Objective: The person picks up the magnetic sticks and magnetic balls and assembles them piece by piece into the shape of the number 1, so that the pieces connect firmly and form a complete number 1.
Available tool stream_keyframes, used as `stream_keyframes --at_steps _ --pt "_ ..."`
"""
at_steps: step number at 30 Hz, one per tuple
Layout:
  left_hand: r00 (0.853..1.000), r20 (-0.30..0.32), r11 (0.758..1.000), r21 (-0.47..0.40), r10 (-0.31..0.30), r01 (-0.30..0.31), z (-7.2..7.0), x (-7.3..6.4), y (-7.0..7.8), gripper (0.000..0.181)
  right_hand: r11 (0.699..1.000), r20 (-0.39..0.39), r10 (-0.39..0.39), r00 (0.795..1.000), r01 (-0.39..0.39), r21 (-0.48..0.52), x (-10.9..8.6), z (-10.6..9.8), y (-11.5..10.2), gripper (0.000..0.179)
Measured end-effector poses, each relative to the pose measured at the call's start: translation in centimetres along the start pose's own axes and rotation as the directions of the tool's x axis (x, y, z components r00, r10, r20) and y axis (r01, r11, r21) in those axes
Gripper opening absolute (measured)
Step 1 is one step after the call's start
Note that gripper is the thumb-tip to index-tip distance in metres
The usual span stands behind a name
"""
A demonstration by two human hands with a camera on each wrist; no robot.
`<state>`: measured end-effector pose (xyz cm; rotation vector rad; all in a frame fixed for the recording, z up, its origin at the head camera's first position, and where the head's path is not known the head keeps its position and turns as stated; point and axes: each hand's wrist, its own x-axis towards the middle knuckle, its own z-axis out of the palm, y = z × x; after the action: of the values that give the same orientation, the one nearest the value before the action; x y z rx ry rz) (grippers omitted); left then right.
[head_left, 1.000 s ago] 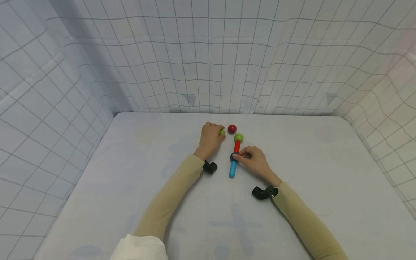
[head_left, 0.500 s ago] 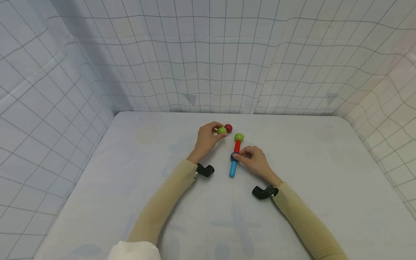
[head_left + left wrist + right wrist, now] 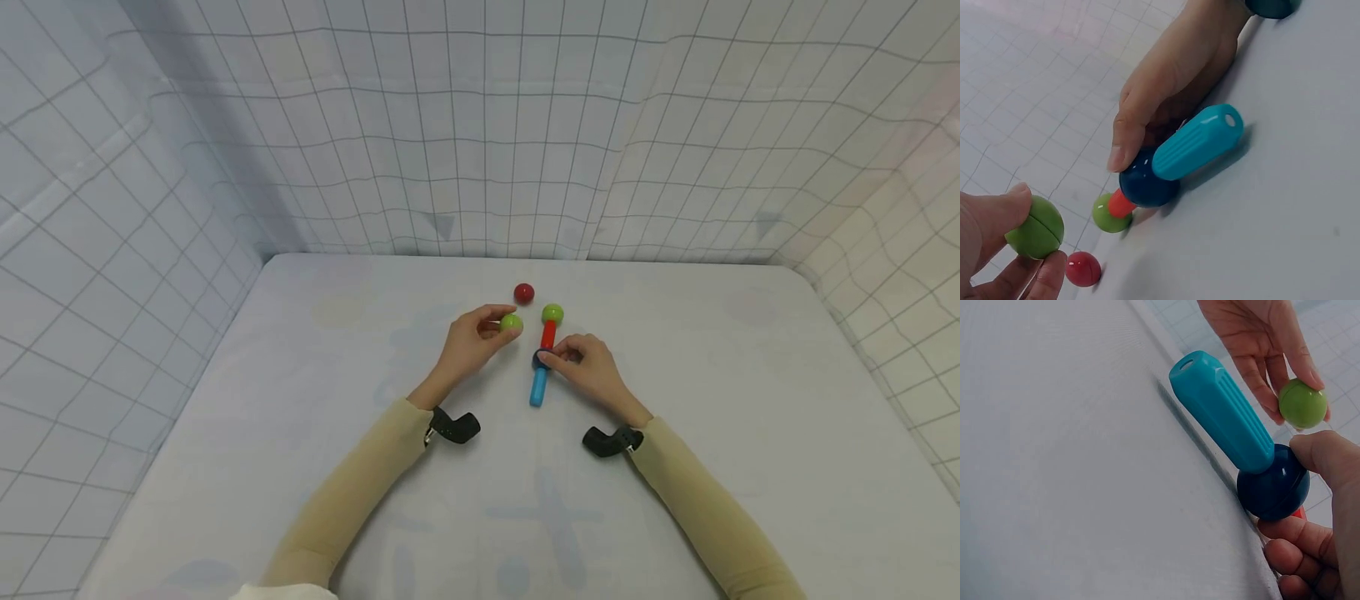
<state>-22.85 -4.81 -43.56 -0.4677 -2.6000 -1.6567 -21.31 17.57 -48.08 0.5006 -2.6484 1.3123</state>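
Observation:
My left hand [image 3: 468,340] pinches a loose green ball [image 3: 1036,227] between thumb and fingers, to the left of a joined row of toy pieces. That row has a light blue ridged rod [image 3: 1222,412] at the near end, a dark blue ball [image 3: 1274,483], a red rod [image 3: 548,334] and another green ball [image 3: 552,313] at the far end. With thumb and fingers my right hand [image 3: 592,367] grips the dark blue ball from the right side. Beyond the left hand a red ball [image 3: 524,293] lies on the table by itself.
The white table [image 3: 712,350] ends at a far edge against a white curtain [image 3: 525,125] with a grid pattern, which also hangs at both sides. A black wrist mount [image 3: 456,427] sits on the left wrist, and another black mount [image 3: 603,442] on the right.
My left hand has taken the green ball, nudged the red ball leftward, and drawn back toward me with the green one. The right hand keeps its grip on the dark blue ball.

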Motion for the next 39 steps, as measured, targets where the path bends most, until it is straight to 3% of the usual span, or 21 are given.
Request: stream_keyframes --at_steps 8,18,24,32,39 --pt "0.992 0.058 0.992 -0.051 -0.112 0.115 0.5 -2.4 -0.4 0.032 1.000 -0.001 0.019 1.000 -0.019 -0.007 0.0 0.0 -0.1 0.017" --pt "0.995 0.064 0.991 -0.107 -0.071 0.078 2.0 -4.3 -2.0 0.030 1.000 0.005 0.025 1.000 -0.025 -0.001 -0.2 0.0 0.0 0.016" --pt "0.999 0.041 0.995 -0.092 -0.029 0.032 2.4 -4.4 -2.5 0.031 1.000 0.014 0.023 1.000 -0.023 -0.001 0.0 -0.2 0.0 0.018" --pt "0.997 0.055 0.997 -0.062 -0.048 0.051 2.3 -4.4 -2.6 0.032 0.996 0.019 0.086 0.996 -0.086 -0.028 1.0 -0.5 0.9 0.021" --pt "0.999 0.030 0.993 -0.107 -0.040 0.043 2.2 -4.5 -2.5 0.032 0.997 0.020 0.075 0.997 -0.075 -0.020 2.5 -0.6 1.5 0.023"
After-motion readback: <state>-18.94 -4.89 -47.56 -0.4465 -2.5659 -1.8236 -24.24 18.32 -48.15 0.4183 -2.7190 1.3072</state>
